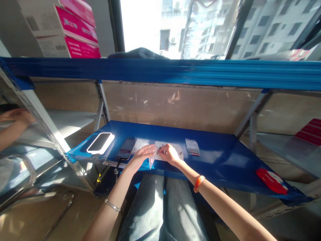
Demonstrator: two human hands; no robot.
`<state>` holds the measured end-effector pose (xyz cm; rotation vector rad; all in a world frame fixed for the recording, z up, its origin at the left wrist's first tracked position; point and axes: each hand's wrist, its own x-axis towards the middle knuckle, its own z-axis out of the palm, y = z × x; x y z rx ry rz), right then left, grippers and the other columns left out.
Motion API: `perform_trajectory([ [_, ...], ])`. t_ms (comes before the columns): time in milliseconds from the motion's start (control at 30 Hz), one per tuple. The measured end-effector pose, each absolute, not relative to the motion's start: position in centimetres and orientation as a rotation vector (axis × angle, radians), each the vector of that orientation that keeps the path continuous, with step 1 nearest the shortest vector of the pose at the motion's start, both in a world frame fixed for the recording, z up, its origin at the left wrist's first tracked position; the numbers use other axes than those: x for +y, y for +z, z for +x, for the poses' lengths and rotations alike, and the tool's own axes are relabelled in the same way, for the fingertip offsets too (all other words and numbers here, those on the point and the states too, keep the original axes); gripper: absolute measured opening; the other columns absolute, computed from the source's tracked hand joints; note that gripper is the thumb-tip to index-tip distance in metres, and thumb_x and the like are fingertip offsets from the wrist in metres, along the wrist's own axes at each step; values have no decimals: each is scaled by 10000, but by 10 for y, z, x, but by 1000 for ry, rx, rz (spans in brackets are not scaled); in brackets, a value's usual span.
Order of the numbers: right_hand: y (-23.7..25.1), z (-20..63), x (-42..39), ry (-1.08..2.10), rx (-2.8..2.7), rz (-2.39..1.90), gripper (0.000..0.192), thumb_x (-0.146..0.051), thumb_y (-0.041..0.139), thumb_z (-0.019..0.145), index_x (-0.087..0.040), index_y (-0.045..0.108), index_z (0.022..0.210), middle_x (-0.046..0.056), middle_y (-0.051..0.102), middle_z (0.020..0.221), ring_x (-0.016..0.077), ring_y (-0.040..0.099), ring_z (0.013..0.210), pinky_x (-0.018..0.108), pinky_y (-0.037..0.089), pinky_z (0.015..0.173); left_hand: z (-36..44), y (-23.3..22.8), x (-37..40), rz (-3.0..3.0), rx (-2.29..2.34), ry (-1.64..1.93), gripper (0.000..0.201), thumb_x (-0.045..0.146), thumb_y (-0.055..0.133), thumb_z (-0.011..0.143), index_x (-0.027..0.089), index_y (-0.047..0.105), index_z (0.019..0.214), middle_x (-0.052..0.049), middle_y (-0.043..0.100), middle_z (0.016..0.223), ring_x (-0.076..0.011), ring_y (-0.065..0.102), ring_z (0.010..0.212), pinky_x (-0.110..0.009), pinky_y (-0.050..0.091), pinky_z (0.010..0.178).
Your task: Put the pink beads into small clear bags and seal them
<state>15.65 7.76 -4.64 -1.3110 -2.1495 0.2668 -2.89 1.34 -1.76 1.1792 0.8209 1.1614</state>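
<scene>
My left hand and my right hand meet at the front edge of a blue shelf. Both pinch a small clear plastic bag with tiny dark pieces in it; the fingertips touch over it. The bag hangs partly over the shelf edge. A white sheet lies under my right hand. What the small pieces are is too small to tell.
A white-cased phone and a dark phone lie left on the shelf. A clear packet lies to the right, a red object at the far right corner. Pink-and-white boxes stand above. Another person's arm is at the left.
</scene>
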Motion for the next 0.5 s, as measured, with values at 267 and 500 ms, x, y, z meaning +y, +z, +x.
perform_trajectory([
  [267,4,160,62,323,-2014,-1037,89,-224,618,768,-191,700,765,62,617,832,190,553,857,305,440,753,-29,-16,13,1184,812,1162,457,220,737,666,208,605,1104,-81,601,1226,-264,465,1224,-404,291,1056],
  [500,34,144,45,312,-2052,-880,87,-259,639,768,-203,702,791,63,611,875,185,553,868,320,445,772,-31,-19,13,1165,823,1207,491,185,764,619,206,613,1086,-70,615,1192,-280,473,1204,-392,344,1010],
])
